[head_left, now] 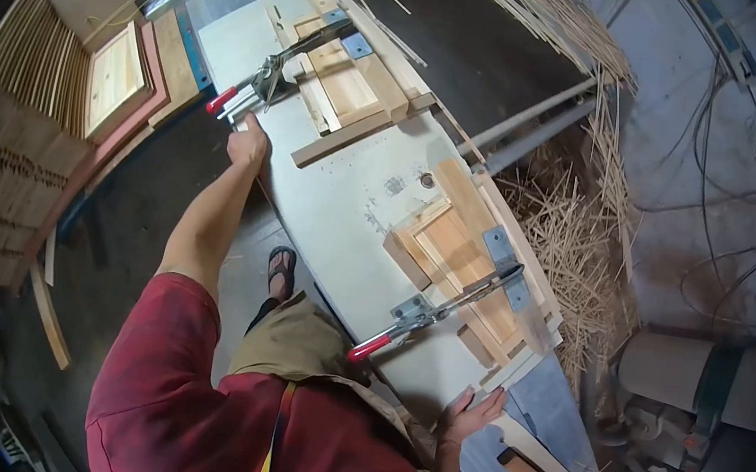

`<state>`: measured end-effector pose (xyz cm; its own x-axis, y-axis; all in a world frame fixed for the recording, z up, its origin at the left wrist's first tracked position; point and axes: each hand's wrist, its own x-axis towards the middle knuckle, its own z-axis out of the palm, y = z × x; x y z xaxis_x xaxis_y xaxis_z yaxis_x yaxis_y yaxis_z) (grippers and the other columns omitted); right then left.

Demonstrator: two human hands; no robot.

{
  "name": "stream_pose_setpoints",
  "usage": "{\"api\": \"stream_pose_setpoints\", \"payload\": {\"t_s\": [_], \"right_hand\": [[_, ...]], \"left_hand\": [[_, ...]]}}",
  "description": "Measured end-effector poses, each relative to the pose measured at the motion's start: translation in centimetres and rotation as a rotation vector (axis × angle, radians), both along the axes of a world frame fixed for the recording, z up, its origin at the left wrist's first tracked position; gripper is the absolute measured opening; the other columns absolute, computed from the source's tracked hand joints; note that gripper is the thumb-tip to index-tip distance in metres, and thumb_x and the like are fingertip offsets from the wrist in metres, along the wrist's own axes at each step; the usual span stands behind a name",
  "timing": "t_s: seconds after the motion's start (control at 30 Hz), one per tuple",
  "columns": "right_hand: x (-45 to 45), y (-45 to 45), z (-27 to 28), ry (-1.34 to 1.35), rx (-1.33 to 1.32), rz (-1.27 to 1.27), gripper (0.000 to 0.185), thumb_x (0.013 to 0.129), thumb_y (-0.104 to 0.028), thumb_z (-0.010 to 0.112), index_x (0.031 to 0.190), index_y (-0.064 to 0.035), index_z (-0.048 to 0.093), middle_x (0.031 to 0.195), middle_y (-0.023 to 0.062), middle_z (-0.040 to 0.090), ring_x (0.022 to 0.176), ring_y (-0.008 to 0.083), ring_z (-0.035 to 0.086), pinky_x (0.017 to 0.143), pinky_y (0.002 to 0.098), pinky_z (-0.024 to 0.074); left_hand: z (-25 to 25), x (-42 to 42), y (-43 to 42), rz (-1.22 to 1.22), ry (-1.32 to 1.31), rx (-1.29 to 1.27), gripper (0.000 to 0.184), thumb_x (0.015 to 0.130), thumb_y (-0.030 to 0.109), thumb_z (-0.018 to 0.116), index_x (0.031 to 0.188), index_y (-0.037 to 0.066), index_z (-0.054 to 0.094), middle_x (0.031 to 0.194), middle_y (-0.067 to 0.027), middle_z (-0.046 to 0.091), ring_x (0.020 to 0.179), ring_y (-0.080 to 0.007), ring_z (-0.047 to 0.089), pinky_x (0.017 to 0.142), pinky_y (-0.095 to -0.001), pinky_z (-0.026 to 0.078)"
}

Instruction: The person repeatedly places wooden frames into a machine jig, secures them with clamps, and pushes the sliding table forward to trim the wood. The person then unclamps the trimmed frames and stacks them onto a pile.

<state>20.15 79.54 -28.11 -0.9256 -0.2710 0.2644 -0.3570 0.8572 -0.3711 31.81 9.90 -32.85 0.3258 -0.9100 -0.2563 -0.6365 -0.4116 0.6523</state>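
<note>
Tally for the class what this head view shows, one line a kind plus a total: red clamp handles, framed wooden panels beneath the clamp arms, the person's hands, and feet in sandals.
Red clamp handles: 2 (upper handle, lower handle)
Framed wooden panels: 2 (upper panel, lower panel)
Hands: 2 (left hand, right hand)
Sandalled feet: 1 (foot)
Total: 7

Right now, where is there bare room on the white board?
The white board shows bare between the upper wooden panel and lower wooden panel, and between the upper clamp and grey metal plate. Around both panels, wooden blocks and clamps crowd it.
</note>
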Motion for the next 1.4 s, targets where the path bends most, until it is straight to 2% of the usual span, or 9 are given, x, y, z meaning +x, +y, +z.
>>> {"api": "stream_pose_setpoints", "payload": {"t_s": [0.4, 0.57, 0.63, 0.73, 0.9, 1.07, 1.27, 1.3, 1.4], "right_hand": [[-1.9, 1.0, -4.6, 0.014, -0.03, 0.122, 0.065, 0.097, -0.022, 0.061, 0.146, 0.0123, 0.036, 0.147, 0.0349, 0.038, 0.136, 0.0499, 0.034, 0.116, 0.0573, 0.0235], [-1.9, 1.6, -4.2, 0.024, -0.045, 0.127, 0.065, 0.095, -0.022, 0.063, 0.144, 0.0115, 0.038, 0.147, 0.0322, 0.038, 0.136, 0.0483, 0.034, 0.116, 0.057, 0.0227], [-2.0, 1.8, -4.6, 0.04, -0.056, 0.126, 0.066, 0.094, -0.022, 0.064, 0.144, 0.0113, 0.038, 0.147, 0.0312, 0.039, 0.136, 0.0477, 0.034, 0.116, 0.0563, 0.0226], [-1.8, 2.5, -3.6, 0.06, -0.075, 0.163, 0.07, 0.091, -0.027, 0.068, 0.14, 0.0138, 0.04, 0.146, 0.0297, 0.04, 0.133, 0.0458, 0.037, 0.114, 0.0541, 0.0258], [0.3, 6.3, 2.3, -0.103, -0.169, 0.328, 0.06, 0.089, -0.022, 0.069, 0.134, 0.0113, 0.048, 0.14, 0.0283, 0.047, 0.13, 0.0438, 0.042, 0.111, 0.0516, 0.032], [3.2, 24.8, 8.1, -0.612, -0.354, 0.994, 0.043, 0.093, -0.023, 0.07, 0.13, -0.0023, 0.062, 0.122, 0.0172, 0.068, 0.113, 0.0343, 0.065, 0.098, 0.0399, 0.0505], [3.0, 63.2, -5.6, -1.39, -0.657, 0.378, 0.032, 0.098, -0.015, 0.064, 0.129, -0.0054, 0.067, 0.122, 0.0082, 0.07, 0.108, 0.018, 0.065, 0.095, 0.0311, 0.0496], [3.6, 68.1, -5.7, -0.832, -0.079, 0.525, 0.02, 0.102, -0.021, 0.058, 0.1, -0.0053, 0.069, 0.085, 0.0113, 0.07, 0.085, 0.02, 0.069, 0.072, 0.0346, 0.0526], [2.7, 78.8, -7.8, -0.539, 0.477, 0.027, 0.019, 0.099, -0.022, 0.059, 0.099, -0.0053, 0.069, 0.084, 0.011, 0.07, 0.082, 0.0206, 0.068, 0.07, 0.0354, 0.052]], "left_hand": [[-5.6, 3.3, 1.3, -0.179, 0.333, -0.189, 0.08, 0.098, 0.062, 0.05, 0.134, -0.01, 0.056, 0.123, -0.0292, 0.067, 0.121, -0.0417, 0.062, 0.103, -0.0442, 0.047], [-6.4, 6.6, 24.3, -0.452, 0.732, -0.321, 0.039, 0.11, 0.038, 0.044, 0.092, 0.006, 0.057, 0.066, 0.0003, 0.051, 0.057, -0.0103, 0.047, 0.051, -0.026, 0.041], [-9.1, 7.7, 36.1, -0.489, 0.813, -0.222, 0.04, 0.11, 0.038, 0.042, 0.088, 0.006, 0.053, 0.068, -0.0028, 0.057, 0.058, -0.0116, 0.053, 0.056, -0.0261, 0.045], [-4.8, 4.4, 53.9, -0.268, 0.858, 0.01, 0.048, 0.108, 0.038, 0.048, 0.134, -0.001, 0.049, 0.106, -0.0146, 0.065, 0.089, -0.0142, 0.063, 0.068, -0.0277, 0.052], [0.0, -4.1, 64.3, -0.128, 0.46, -0.057, 0.078, 0.097, 0.05, 0.057, 0.145, -0.009, 0.038, 0.132, -0.0339, 0.057, 0.123, -0.0451, 0.056, 0.107, -0.05, 0.042], [2.8, -7.1, 64.1, 0.117, 0.263, 0.012, 0.07, 0.095, 0.051, 0.058, 0.135, -0.006, 0.048, 0.132, -0.032, 0.058, 0.126, -0.0467, 0.054, 0.109, -0.053, 0.041], [1.2, -8.8, 63.0, 0.207, 0.161, -0.018, 0.069, 0.095, 0.052, 0.056, 0.131, -0.007, 0.054, 0.133, -0.0307, 0.059, 0.125, -0.045, 0.058, 0.107, -0.0511, 0.044], [0.6, -8.8, 62.7, 0.206, 0.156, -0.016, 0.069, 0.095, 0.052, 0.056, 0.131, -0.007, 0.054, 0.133, -0.0307, 0.059, 0.125, -0.045, 0.058, 0.107, -0.0511, 0.044], [-0.3, -9.4, 62.2, 0.181, 0.171, -0.02, 0.07, 0.096, 0.052, 0.054, 0.132, -0.008, 0.052, 0.133, -0.0312, 0.059, 0.125, -0.0451, 0.058, 0.107, -0.0507, 0.044]]}}
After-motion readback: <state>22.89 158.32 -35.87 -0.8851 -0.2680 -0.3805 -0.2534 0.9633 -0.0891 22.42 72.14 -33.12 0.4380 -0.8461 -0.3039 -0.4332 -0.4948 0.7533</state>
